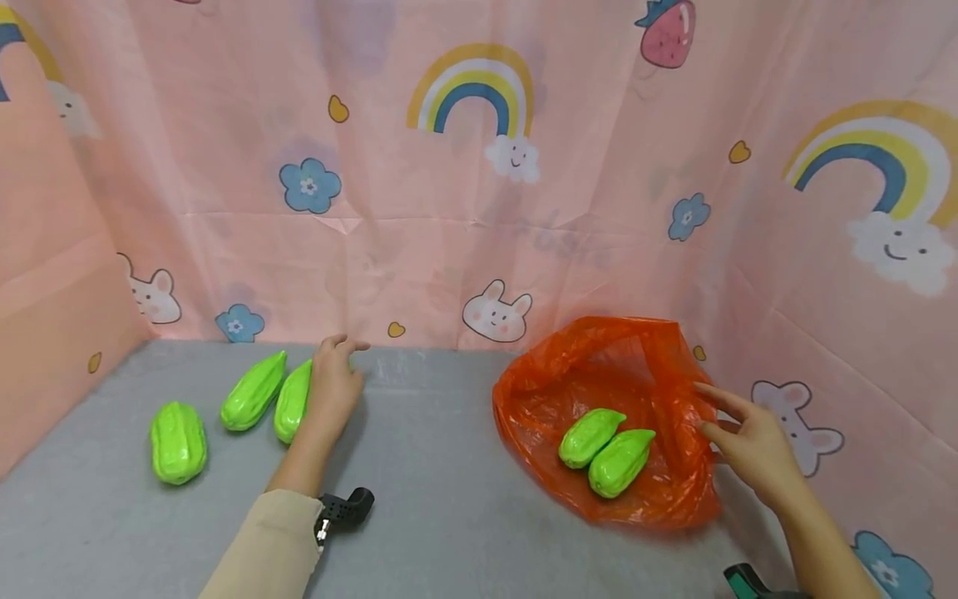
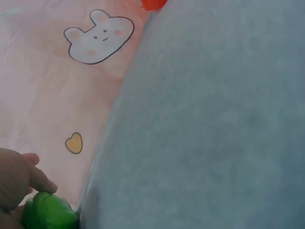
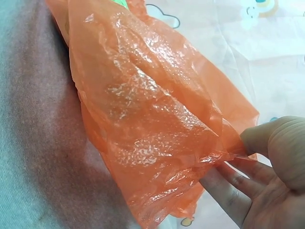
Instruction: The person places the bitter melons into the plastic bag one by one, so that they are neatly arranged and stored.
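My left hand (image 1: 335,391) is over the left side of the table, fingers bent at a glossy green ridged gourd. In the left wrist view, a fingertip meets the top of this gourd (image 2: 50,212), with more of the hand behind it. Close by on the left lie a partly covered gourd (image 1: 293,403), another slanted gourd (image 1: 253,393) and a blunt gourd (image 1: 178,443). My right hand (image 1: 752,445) pinches the edge of an orange plastic bag (image 3: 143,124) between thumb and fingers. The bag's mouth gapes, showing two gourds (image 1: 621,462) side by side inside.
Grey cloth covers the table (image 1: 441,499). A pink printed curtain (image 1: 599,216) hangs along its back and sides. Wrist cameras are strapped on, with the left wrist camera (image 1: 348,507) by a beige sleeve (image 1: 265,549).
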The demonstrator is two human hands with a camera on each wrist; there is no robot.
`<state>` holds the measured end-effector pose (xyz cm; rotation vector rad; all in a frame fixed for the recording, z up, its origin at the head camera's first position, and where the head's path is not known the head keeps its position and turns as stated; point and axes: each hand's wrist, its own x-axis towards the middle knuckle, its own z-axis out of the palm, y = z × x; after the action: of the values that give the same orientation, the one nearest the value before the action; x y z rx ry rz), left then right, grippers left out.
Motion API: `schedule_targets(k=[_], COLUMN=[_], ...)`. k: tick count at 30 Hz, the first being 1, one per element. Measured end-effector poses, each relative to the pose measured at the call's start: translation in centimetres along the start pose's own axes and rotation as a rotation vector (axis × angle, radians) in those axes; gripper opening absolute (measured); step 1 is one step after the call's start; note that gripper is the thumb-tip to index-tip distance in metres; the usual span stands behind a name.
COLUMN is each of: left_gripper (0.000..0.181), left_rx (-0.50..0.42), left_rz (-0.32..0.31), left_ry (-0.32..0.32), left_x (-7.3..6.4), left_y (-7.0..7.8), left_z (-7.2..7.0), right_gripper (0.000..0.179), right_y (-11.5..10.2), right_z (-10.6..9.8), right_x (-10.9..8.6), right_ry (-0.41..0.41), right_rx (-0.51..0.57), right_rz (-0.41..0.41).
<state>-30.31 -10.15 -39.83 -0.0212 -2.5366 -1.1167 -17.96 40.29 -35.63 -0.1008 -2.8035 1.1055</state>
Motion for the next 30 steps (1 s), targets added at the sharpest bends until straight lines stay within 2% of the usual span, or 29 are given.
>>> schedule_targets(k=[6, 11, 15, 20, 25, 30], left_gripper=[0.042, 0.039, 0.034, 0.029, 0.031, 0.036], left_rx=[-0.056, -0.137, -0.209, -0.253, -0.231, -0.197], left_rz=[0.022, 0.066, 0.089, 0.100, 0.106, 0.080], left_ry=[0.053, 0.092, 0.046, -0.027, -0.064, -0.126], left_x=[0.0, -0.1, -0.3, -0.6, -0.6, -0.4], left_y=[-0.4, 0.0, 0.2, 0.0, -0.3, -0.2], left_z=[0.4, 0.9, 1.6, 2.4, 2.4, 2.0], right_gripper=[0.056, 0.056, 0.055, 0.054, 0.054, 0.055], right_y=[-0.1, -0.2, -0.3, -0.3, -0.3, -0.2], right_z=[0.0, -0.1, -0.1, -0.1, -0.1, -0.2], right_x=[0.1, 0.1, 0.1, 0.1, 0.0, -0.2], right_ry=[-0.012, -0.024, -0.017, -0.011, -0.015, -0.013], right_rx=[-0.013, -0.012, -0.026, -0.038, -0.041, -0.029], right_rz=[-0.002, -0.008, -0.021, -0.034, -0.023, -0.011])
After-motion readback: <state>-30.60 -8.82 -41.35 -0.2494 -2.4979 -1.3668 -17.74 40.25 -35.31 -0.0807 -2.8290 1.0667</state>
